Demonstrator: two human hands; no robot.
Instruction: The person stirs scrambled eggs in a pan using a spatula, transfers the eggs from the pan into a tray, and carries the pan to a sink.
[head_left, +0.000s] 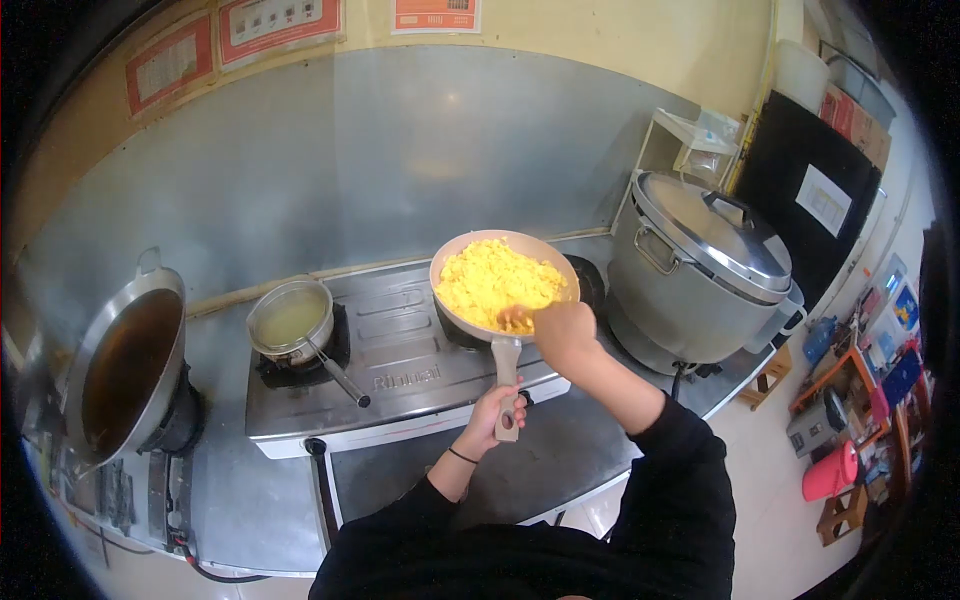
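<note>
A frying pan (462, 243) with a light rim sits on the right side of the gas stove, heaped with yellow scrambled eggs (497, 277). My left hand (490, 415) is wrapped round the pan's beige handle (505, 362), near its lower end. Over the pan's near right edge, my right hand (565, 335) is closed. A small brownish shape (515, 320) shows at its fingers against the eggs, and I cannot tell what it is.
Left of the pan, a small pot (292, 315) with a handled strainer rests on the stove (400, 330). A wok (130, 370) of dark liquid stands further left. A large lidded rice cooker (670, 290) is close on the right.
</note>
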